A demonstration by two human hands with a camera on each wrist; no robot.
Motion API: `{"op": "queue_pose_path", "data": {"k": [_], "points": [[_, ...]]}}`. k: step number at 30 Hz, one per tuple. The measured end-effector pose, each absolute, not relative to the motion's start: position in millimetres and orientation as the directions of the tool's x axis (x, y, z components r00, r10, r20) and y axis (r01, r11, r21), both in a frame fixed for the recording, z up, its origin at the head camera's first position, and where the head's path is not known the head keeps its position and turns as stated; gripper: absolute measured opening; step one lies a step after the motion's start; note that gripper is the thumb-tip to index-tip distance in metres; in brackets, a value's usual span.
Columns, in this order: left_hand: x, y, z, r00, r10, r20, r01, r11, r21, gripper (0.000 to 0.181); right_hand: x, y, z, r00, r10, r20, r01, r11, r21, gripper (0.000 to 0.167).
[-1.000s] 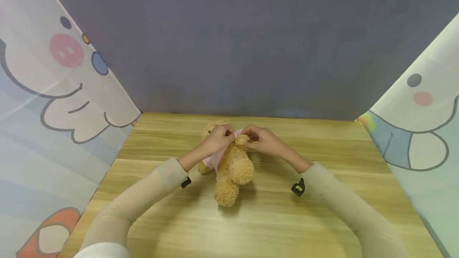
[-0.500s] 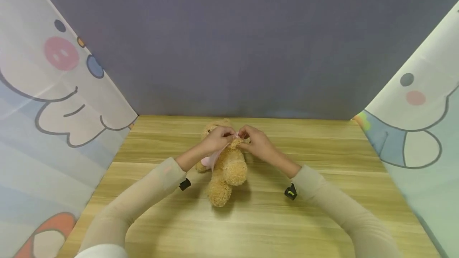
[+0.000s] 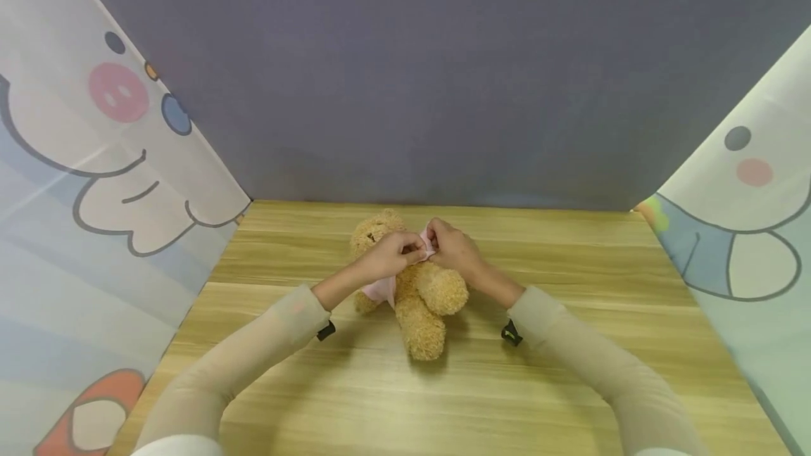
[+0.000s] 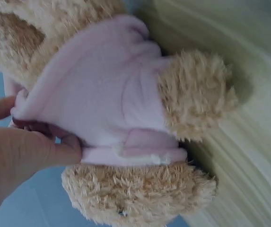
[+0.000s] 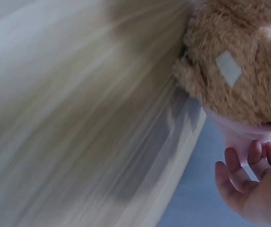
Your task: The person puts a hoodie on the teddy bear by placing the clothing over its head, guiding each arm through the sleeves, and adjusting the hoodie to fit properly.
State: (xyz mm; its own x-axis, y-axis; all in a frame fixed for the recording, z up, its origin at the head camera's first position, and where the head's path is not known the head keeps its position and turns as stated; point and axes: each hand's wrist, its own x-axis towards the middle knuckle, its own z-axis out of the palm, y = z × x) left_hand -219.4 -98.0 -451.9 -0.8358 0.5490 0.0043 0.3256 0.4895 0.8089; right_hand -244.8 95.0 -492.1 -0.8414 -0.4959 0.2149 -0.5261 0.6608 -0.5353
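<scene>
A curly-furred tan teddy bear (image 3: pixel 423 329) lies on the wooden table, its head at the far left and its legs toward me. It wears a pink doll shirt (image 4: pixel 97 90). My left hand (image 3: pixel 388 257) pinches an edge of the shirt between thumb and fingers; the left wrist view shows the cloth stretched from that pinch. Close beside it, my right hand (image 3: pixel 457 250) holds another part of the pink cloth with curled fingers. In the right wrist view the fingers (image 5: pixel 237 172) bend against the shirt below the bear's furry body, which bears a white tag (image 5: pixel 229 68).
The wooden table (image 3: pixel 329 400) reaches back to a dark grey panel (image 3: pixel 431 90). Cartoon-printed curtains (image 3: pixel 114 181) stand along the left and right sides.
The bear's legs have swung to the right. The furry limb seen between my hands earlier is now out of sight, and more pink cloth shows there. My right hand has curled further round the cloth.
</scene>
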Motion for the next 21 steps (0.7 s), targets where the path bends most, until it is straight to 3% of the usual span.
{"op": "queue_pose_path", "data": {"k": [6,11,13,21], "points": [[-219,-95,-455,-0.836,0.547,0.027,0.352,0.499,0.792,0.009,-235,101,-489,-0.774,-0.516,0.367,-0.633,0.655,-0.414,0.048],[-218,-87,-458,-0.827,0.561,0.037,0.368,0.490,0.790,0.009,-233,101,-499,-0.629,-0.532,0.568,-0.711,0.689,-0.142,0.040],[-219,-85,-459,-0.820,0.571,0.036,0.370,0.482,0.794,0.009,-234,100,-503,-0.600,-0.527,0.602,-0.699,0.712,-0.072,0.038],[-217,-87,-464,-0.823,0.568,0.027,0.403,0.549,0.732,0.008,-239,97,-501,-0.680,-0.568,0.463,-0.704,0.682,-0.197,0.036]]}}
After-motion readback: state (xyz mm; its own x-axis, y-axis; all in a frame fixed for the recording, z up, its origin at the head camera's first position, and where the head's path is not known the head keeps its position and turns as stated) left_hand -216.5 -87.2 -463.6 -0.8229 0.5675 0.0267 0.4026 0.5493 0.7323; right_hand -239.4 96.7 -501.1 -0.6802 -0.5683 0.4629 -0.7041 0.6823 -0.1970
